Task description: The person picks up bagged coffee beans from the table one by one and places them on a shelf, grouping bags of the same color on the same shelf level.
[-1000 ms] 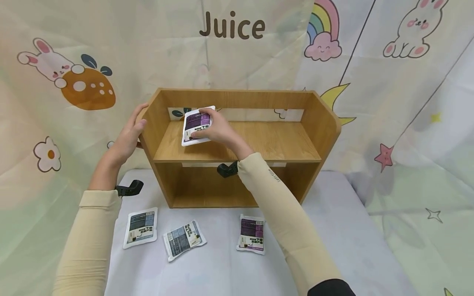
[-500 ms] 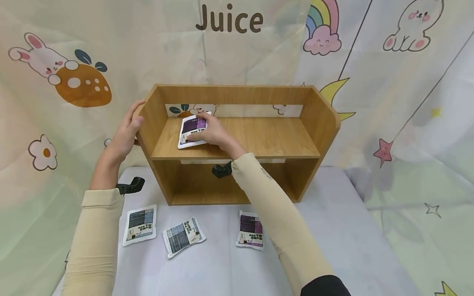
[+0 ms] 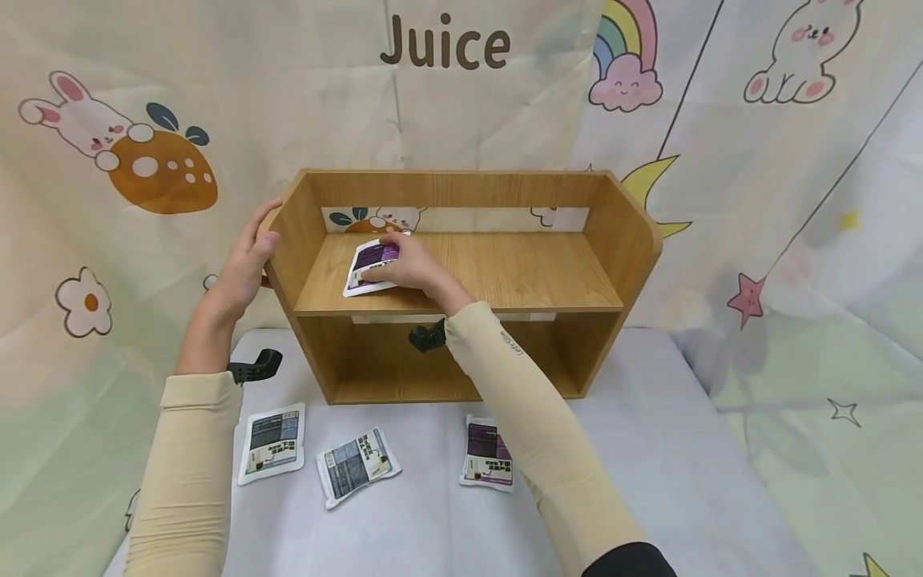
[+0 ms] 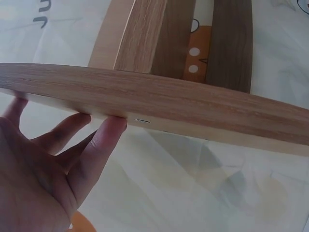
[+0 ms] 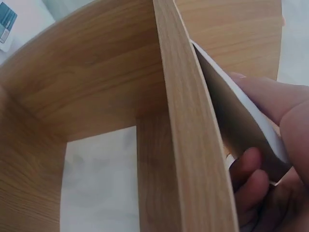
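Note:
A white flat packet with a purple label (image 3: 369, 258) is held by my right hand (image 3: 418, 266) over the left part of the wooden shelf's (image 3: 519, 268) upper board. In the right wrist view the packet (image 5: 241, 118) is tilted, with its lower edge at the board; my thumb is on one face and curled fingers are behind the other. My left hand (image 3: 240, 272) presses its fingertips against the outside of the shelf's left side panel. The left wrist view shows those fingers (image 4: 99, 150) fairly straight, touching the panel (image 4: 193, 111) without wrapping round it.
On the white table before the shelf lie two packets with blue-grey labels, a left packet (image 3: 272, 443) and a slanted packet (image 3: 358, 466). Another purple-labelled packet (image 3: 486, 461) lies to the right, partly covered by my right sleeve (image 3: 541, 425). A printed cloth (image 3: 505, 120) hangs behind.
My right hand has lowered the purple-labelled packet towards the upper board and shifted it slightly left. The left hand stays against the side panel. The head view has shifted a little.

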Demonstrator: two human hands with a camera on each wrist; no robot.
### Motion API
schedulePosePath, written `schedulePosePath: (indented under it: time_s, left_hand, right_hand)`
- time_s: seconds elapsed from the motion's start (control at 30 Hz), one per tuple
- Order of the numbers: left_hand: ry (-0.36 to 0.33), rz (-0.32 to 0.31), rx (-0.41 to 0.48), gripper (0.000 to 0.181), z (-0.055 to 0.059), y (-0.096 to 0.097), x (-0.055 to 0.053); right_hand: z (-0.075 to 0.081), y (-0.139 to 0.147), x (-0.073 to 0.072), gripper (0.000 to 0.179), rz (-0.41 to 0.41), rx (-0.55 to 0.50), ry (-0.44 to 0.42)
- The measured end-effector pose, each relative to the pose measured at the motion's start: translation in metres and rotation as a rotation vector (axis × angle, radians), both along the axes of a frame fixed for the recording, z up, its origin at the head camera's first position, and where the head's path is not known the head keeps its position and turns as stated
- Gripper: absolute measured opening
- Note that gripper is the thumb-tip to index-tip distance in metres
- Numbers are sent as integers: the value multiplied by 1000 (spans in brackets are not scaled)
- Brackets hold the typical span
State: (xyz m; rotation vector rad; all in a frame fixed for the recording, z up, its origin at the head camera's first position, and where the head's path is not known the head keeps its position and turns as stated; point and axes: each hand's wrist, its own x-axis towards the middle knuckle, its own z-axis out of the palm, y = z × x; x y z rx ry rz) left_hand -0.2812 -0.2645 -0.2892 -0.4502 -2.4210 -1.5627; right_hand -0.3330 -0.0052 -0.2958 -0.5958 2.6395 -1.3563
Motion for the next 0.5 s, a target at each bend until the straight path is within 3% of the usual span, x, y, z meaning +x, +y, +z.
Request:
schedulePosePath:
  time_s: [0.13, 0.33, 0.5]
  left_hand:
    - [-11, 2, 10, 53, 2, -1, -1]
    - [-39, -9, 24, 53, 4, -2, -1]
    - [-60, -18, 35, 53, 3, -4, 1]
  right_hand:
    - [4, 0, 3, 77, 0, 97, 35]
    - [8, -4, 6, 79, -14, 354, 150]
    - [8, -7, 10, 79, -31, 447, 177]
